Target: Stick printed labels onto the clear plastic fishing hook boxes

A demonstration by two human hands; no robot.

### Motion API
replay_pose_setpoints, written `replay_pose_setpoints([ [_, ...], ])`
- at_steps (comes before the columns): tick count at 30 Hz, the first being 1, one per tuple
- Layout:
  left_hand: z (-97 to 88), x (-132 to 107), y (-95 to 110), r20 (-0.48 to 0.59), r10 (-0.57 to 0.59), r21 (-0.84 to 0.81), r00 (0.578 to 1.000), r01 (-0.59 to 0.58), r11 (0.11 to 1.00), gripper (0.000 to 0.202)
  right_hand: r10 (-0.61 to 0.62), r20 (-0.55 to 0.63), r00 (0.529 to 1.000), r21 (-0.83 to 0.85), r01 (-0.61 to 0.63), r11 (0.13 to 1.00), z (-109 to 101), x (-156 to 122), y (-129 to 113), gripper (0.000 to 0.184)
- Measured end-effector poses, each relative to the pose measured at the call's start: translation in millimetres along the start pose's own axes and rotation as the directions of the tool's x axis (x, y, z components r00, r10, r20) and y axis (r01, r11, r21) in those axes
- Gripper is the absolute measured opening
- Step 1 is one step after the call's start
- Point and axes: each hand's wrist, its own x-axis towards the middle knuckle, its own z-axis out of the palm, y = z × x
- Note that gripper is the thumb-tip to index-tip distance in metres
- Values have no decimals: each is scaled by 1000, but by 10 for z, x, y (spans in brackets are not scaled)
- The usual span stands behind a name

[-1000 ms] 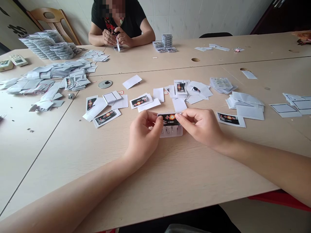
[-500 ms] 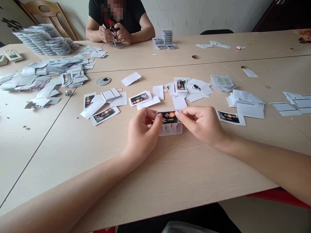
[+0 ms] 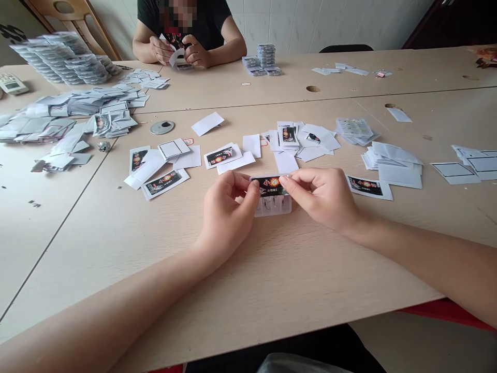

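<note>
A small clear packet with a black printed label across its top and small hooks inside rests on the wooden table in front of me. My left hand pinches its left end with thumb and fingers closed. My right hand pinches its right end the same way. Loose printed label cards and blank white cards lie scattered just beyond the packet.
Across the table a person in a black shirt holds a card in both hands. Big heaps of white cards and stacked packets fill the left side. Small packet stacks, card piles and a round metal disc lie around.
Both my hands stay pinched on the packet, which has hardly moved. The view has tipped slightly, shifting the far objects upward. The person opposite has lifted a card.
</note>
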Motion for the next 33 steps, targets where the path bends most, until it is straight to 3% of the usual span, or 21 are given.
replay_pose_setpoints([
  [33, 0, -3, 18, -18, 10, 61, 1000, -9, 998, 17, -13, -10, 1000, -22, 12, 1000, 4, -1, -32, 35],
])
